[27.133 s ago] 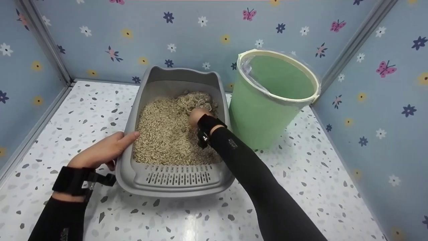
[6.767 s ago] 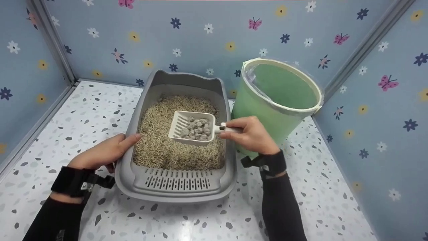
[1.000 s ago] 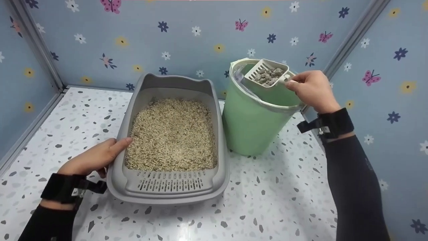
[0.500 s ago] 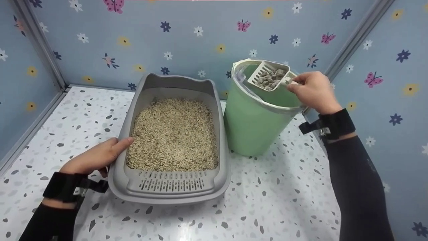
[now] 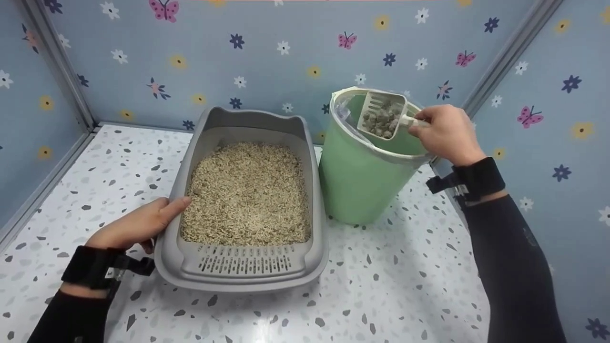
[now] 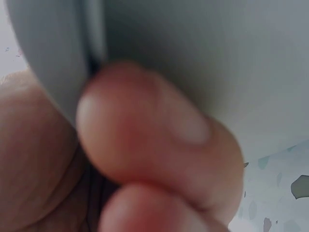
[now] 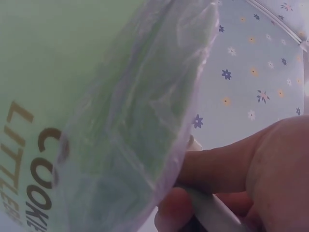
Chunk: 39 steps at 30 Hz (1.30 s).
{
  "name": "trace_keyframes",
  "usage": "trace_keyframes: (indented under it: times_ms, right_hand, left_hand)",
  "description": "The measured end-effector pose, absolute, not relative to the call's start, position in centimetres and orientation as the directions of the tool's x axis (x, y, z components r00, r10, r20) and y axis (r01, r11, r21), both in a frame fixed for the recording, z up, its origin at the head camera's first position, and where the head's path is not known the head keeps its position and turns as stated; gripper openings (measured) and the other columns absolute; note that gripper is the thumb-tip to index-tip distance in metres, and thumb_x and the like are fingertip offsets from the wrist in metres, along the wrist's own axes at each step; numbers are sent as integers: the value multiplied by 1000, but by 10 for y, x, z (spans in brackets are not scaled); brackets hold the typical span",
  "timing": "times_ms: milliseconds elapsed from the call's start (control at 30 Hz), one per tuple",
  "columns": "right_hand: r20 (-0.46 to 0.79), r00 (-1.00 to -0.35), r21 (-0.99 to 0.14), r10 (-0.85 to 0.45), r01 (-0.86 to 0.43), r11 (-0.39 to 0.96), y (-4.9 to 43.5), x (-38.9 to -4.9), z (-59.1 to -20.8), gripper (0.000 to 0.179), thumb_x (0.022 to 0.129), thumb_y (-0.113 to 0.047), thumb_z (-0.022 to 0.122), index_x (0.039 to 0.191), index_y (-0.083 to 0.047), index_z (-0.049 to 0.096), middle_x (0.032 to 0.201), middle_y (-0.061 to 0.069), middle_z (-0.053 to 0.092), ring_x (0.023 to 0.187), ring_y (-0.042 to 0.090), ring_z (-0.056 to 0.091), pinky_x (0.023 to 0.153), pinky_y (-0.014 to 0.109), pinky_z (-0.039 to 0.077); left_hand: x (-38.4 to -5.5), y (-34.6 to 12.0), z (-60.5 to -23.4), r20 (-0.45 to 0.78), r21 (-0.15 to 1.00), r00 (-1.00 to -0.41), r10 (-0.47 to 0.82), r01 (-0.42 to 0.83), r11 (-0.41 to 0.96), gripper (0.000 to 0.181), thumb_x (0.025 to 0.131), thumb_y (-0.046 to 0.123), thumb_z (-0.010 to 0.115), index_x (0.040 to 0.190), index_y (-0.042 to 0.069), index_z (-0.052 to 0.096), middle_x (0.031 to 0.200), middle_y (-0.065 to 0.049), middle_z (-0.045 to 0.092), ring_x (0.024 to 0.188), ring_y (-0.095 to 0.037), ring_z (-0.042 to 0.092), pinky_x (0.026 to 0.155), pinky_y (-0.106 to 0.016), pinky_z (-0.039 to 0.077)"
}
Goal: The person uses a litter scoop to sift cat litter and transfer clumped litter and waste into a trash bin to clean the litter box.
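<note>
The scoop (image 5: 405,120) is held by its handle in the right hand (image 5: 448,132), between thumb and fingers, its bowl over the mouth of the green bin (image 5: 362,186), presumably so that anything dropped is caught there. Grey clumps (image 5: 382,120) are borne in the bowl. The rim of the litter tray (image 5: 243,283) is gripped by the left hand (image 5: 136,224), thumb above and fingers curled beneath, probably for steadiness. Loose litter (image 5: 248,195) is spread across the tray. The bin is placed just beside it, likely for a short reach, and its rim is covered by a clear bag (image 7: 154,111).
</note>
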State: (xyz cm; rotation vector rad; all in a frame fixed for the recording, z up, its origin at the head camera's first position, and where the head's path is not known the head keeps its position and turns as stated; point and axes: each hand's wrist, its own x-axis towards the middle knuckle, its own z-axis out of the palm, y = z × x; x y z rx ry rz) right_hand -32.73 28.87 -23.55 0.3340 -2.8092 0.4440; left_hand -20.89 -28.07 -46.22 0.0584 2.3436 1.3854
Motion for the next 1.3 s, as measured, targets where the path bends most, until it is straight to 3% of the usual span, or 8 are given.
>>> trace_keyframes:
  times_ms: [333,567,767,967,1133,1300]
  right_hand:
    - [354,-919,-229,-173,-264,937,287,-327,-236,27,105,-17,78,126,0,81,119,23,79,93,40,69,69,43,48]
    - [420,-883,-134,-209,-288,948,286,-324,-241,22,100,-6,75,120,-4,81,114,23,74,99,47,66,73,64,51]
    - [433,-877,-136,-206,-290,947,285,-323,-244,20,99,-7,74,118,-5,80,114,20,73,100,47,65,77,68,51]
    - [473,-861,-180,-190,-305,935,279,-317,-241,17,102,-13,76,117,-4,81,107,21,73,92,42,64,74,58,49]
    - [571,-802,-227,-174,-358,906,268,-302,-228,16,104,-13,77,116,-3,82,104,20,77,83,32,60,70,39,41]
    - [629,-749,-250,-207,-448,858,239,-281,-216,15,104,-12,79,116,-3,82,105,16,80,84,25,62,74,33,43]
  left_hand:
    - [-210,-282,-462,-327,848,-912,249,-167,503,78,115,71,35,134,-5,40,86,-15,68,63,-28,74,51,-44,65]
    - [-210,-282,-461,-324,847,-913,247,-164,505,78,115,71,35,133,-4,40,84,-15,68,62,-26,73,49,-42,64]
    - [-209,-280,-460,-322,847,-914,246,-162,506,74,115,70,36,130,-2,40,85,-13,66,62,-24,71,49,-40,62]
    - [-208,-279,-459,-321,843,-915,243,-159,514,76,115,71,37,130,-3,40,86,-14,66,64,-26,72,50,-41,63]
    - [-210,-279,-458,-312,849,-914,261,-145,508,73,115,71,35,124,-2,42,84,-15,69,62,-26,72,49,-42,63]
    - [-210,-280,-459,-313,854,-912,266,-147,500,71,116,70,35,124,-1,42,81,-12,68,62,-25,73,47,-41,62]
